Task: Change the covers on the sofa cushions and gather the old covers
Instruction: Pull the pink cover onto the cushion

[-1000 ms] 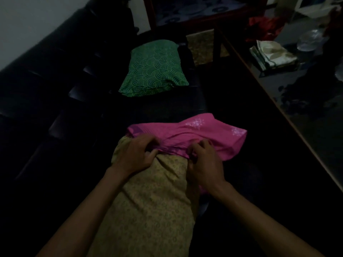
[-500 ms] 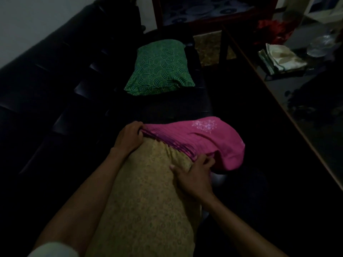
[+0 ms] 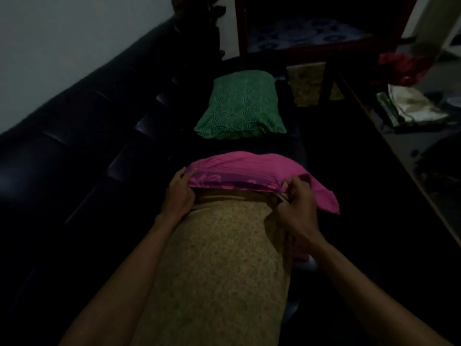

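Pink cover (image 3: 244,168), soft and limp, caps the far end of the yellow cushion (image 3: 219,270) on the sofa (image 3: 62,158); left hand (image 3: 178,196) and right hand (image 3: 298,198) each pinch its open hem, likely the best hold.

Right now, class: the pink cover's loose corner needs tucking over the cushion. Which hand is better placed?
Right hand: it grips the pink cover beside the loose corner hanging off that side. The left hand holds the opposite edge.

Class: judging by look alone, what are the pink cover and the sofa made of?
Pink cover: soft woven cloth, matt; it bunches and creases in both hands. Sofa: probably leather or imitation leather; dark, smooth, faintly glossy, with stitched panels.
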`<state>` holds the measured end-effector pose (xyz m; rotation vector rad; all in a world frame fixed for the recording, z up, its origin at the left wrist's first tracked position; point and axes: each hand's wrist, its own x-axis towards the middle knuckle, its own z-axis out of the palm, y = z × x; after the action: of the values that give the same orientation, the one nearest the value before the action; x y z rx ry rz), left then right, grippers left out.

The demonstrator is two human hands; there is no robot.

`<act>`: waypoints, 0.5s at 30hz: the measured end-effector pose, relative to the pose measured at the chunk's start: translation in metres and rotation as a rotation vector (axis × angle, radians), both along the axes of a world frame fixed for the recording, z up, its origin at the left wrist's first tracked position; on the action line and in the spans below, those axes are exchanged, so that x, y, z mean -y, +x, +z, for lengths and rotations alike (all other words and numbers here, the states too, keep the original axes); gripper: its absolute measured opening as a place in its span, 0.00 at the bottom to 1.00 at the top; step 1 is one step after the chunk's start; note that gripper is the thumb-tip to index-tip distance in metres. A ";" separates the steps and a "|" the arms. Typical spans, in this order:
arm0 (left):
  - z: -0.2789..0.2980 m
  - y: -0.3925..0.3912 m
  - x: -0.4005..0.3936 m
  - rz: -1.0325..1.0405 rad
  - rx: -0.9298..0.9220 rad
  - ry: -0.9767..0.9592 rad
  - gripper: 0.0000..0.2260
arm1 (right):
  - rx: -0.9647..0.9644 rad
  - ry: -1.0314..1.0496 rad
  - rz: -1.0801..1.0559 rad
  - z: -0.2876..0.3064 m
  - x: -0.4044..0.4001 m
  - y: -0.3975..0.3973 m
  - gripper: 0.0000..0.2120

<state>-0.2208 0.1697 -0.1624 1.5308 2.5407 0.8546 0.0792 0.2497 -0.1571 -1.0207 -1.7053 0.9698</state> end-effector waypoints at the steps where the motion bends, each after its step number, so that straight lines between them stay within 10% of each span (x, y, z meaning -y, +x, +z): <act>1: 0.011 -0.001 -0.006 -0.023 -0.016 0.044 0.28 | -0.011 0.040 0.002 0.014 -0.008 0.002 0.12; 9: 0.039 0.016 -0.040 -0.111 0.015 0.075 0.29 | 0.192 0.006 0.066 0.039 -0.080 0.035 0.10; 15: -0.025 0.040 -0.010 -0.039 0.339 -0.239 0.20 | 0.415 -0.267 -0.004 -0.034 -0.043 0.044 0.35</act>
<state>-0.1809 0.1800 -0.1878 1.2420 2.2668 0.7049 0.1236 0.2929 -0.1915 -1.4817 -1.9378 1.0546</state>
